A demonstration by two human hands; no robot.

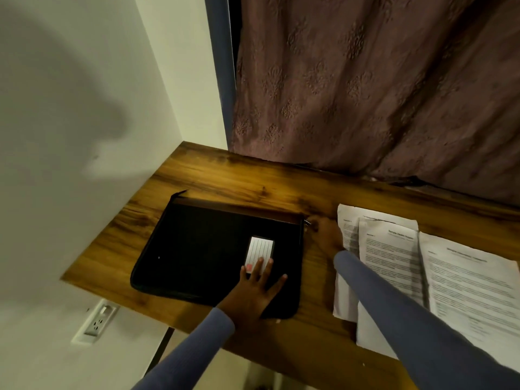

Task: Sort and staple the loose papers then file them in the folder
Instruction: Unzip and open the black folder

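Left hand (pixel 257 288) lies flat on the black zip folder (pixel 202 249), fingers straight and spread, fingertips reaching the lower end of the white lined label card (pixel 259 251) on its cover. Right hand (pixel 326 235) sits at the folder's far right corner, by the small metal zipper pull (pixel 308 222); blur hides whether the fingers pinch the pull or only touch it. Folder lies flat on the wooden table (pixel 239 175), zipped side toward the far edge, one tail of the zipper sticking up at the far left corner. Bare wood shows beyond the folder up to the curtain (pixel 365 80), and a strip on its left before the table's left edge, where the white wall (pixel 70 108) runs close. Loose papers (pixel 394 271), printed sheets overlapping in a rough fan, lie just right of the folder, a narrow band of wood between; the right forearm crosses over their left sheets. A wall socket (pixel 97 322) sits below the table's near left corner.
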